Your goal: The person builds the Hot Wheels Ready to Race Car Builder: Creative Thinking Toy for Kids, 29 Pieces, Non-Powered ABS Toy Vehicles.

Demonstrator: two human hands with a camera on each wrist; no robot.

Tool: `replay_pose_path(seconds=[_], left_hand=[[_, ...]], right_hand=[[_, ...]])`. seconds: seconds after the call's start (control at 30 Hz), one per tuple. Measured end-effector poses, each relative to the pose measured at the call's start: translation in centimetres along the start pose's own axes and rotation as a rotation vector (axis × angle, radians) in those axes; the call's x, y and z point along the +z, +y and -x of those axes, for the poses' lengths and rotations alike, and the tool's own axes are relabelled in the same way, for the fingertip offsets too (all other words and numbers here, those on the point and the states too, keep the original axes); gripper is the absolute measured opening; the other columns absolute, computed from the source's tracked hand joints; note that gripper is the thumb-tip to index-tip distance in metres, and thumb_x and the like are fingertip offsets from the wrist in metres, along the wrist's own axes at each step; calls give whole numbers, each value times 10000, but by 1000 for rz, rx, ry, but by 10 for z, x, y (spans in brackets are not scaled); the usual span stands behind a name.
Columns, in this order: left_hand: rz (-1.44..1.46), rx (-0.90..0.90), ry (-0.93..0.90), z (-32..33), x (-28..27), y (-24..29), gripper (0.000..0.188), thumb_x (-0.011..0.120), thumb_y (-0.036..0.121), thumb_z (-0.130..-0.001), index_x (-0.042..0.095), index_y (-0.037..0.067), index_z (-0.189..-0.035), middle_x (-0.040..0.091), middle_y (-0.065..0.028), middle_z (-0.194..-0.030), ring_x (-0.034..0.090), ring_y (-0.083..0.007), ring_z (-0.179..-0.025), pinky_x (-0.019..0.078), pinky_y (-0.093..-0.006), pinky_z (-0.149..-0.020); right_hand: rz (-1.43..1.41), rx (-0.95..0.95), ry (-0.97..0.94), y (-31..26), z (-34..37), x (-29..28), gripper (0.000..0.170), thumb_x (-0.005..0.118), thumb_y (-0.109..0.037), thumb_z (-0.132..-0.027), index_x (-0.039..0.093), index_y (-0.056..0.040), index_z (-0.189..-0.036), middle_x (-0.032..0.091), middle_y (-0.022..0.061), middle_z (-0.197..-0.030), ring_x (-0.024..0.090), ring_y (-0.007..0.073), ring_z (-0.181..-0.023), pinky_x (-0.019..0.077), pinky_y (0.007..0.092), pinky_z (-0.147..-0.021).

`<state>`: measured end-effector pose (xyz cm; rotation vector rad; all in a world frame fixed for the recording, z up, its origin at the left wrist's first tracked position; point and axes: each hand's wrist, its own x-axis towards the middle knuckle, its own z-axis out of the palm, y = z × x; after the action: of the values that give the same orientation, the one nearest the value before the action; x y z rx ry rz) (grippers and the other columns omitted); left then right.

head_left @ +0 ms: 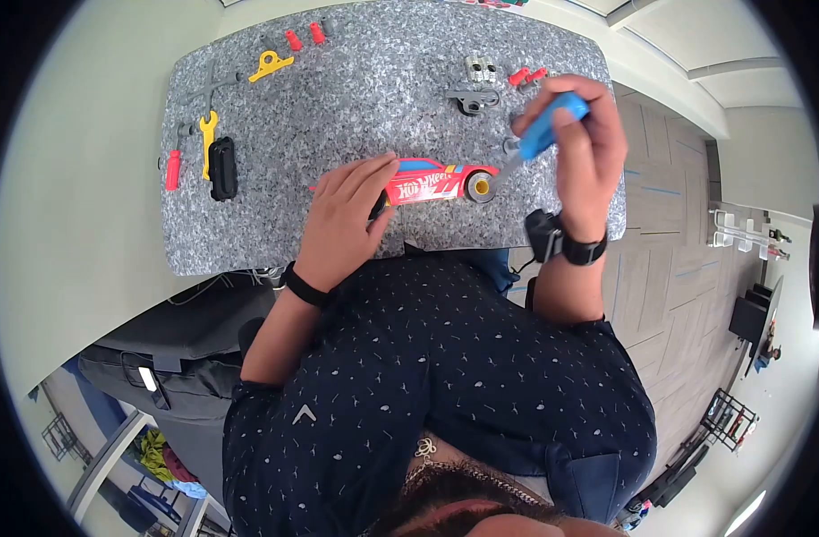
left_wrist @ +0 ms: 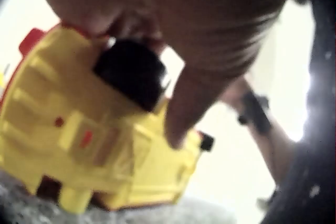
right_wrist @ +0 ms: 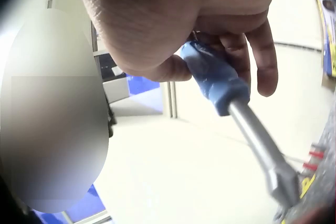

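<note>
A red Hot Wheels toy car lies on its side on the table, its wheel with a yellow hub facing the person. My left hand holds the car's other end from above. In the left wrist view the yellow underside shows, with a black wheel beside the fingers and the thumb over the yellow part. My right hand grips the blue handle of a toy screwdriver. Its silver shaft slants down, the tip close to the yellow-hubbed wheel.
At the table's left lie a yellow wrench, a black part and a red-handled tool. Further back are a yellow piece and red pieces. Grey parts and more red pieces lie at the back right.
</note>
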<state>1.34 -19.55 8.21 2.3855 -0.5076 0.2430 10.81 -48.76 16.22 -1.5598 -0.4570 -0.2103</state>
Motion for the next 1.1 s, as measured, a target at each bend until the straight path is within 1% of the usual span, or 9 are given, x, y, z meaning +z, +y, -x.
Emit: replay_pose_path(seconds=[0.03, 0.1, 0.2, 0.3, 0.4, 0.53, 0.63, 0.73, 1.1], left_hand=[[-6, 3, -7, -1, 0, -1, 641, 850, 92, -892, 680, 82, -1510, 699, -96, -1540, 661, -348, -1358, 483, -506, -1164], [-15, 13, -23, -1, -3, -6, 631, 841, 80, -899, 684, 87, -1510, 701, -82, -1542, 668, -344, -1345, 484, -501, -1166], [-57, -1, -40, 2, -17, -15, 651, 847, 79, -888, 679, 90, -1517, 704, -81, -1539, 665, -346, -1346, 489, -495, -1158], [-73, -8, -104, 8, -38, -26, 705, 876, 110, -863, 670, 101, -1538, 684, -74, -1569, 655, -354, -1357, 484, -489, -1176], [-96, -3, -126, 4, -49, -21, 735, 897, 154, -855, 662, 99, -1549, 675, -79, -1578, 650, -363, -1365, 478, -496, -1193], [-55, 72, -97, -7, -43, -1, 727, 904, 215, -870, 661, 82, -1542, 677, -96, -1565, 635, -365, -1395, 478, -512, -1198], [39, 105, -81, -11, -24, 14, 697, 897, 234, -888, 667, 70, -1526, 680, -107, -1551, 627, -360, -1414, 485, -518, -1200], [139, 155, -90, -17, -4, 22, 669, 890, 230, -900, 672, 67, -1511, 683, -107, -1544, 629, -359, -1414, 489, -517, -1207], [190, 177, -116, -31, 13, 26, 503, 854, 191, -932, 737, 63, -1404, 707, -72, -1494, 655, -333, -1353, 513, -494, -1169]], right_hand=[[6, 60, 112, 10, -2, -17, 239, 588, -15, -1085, 711, -17, -1290, 746, 55, -1001, 686, 112, -796, 555, 269, -697], [318, 217, 186, 38, 1, -61, 213, 651, -21, -1049, 748, -34, -1238, 742, 60, -991, 673, 113, -780, 552, 292, -691], [885, 274, 197, 83, 13, -109, 219, 746, -38, -990, 781, -60, -1205, 752, 83, -1000, 715, 189, -803, 564, 358, -730], [997, 121, 107, 115, 26, -124, 298, 830, -77, -938, 796, -84, -1233, 755, 109, -985, 745, 287, -881, 575, 428, -795], [994, 171, 64, 121, 22, -114, 356, 884, -129, -914, 803, -88, -1258, 759, 112, -960, 750, 342, -951, 580, 457, -841], [1029, 186, 31, 133, 8, -113, 394, 908, -193, -909, 806, -76, -1271, 742, 118, -914, 747, 356, -922, 586, 470, -836], [1082, 170, 15, 134, 1, -111, 381, 914, -221, -922, 827, -94, -1271, 757, 87, -897, 756, 301, -878, 588, 426, -811], [1045, 261, -14, 131, -4, -105, 328, 901, -196, -910, 828, -42, -1191, 789, 151, -959, 766, 371, -920, 600, 466, -850], [1005, 212, -40, 140, -6, -109, 225, 856, -151, -939, 833, -46, -1136, 822, 191, -1045, 793, 385, -982, 615, 463, -880]])
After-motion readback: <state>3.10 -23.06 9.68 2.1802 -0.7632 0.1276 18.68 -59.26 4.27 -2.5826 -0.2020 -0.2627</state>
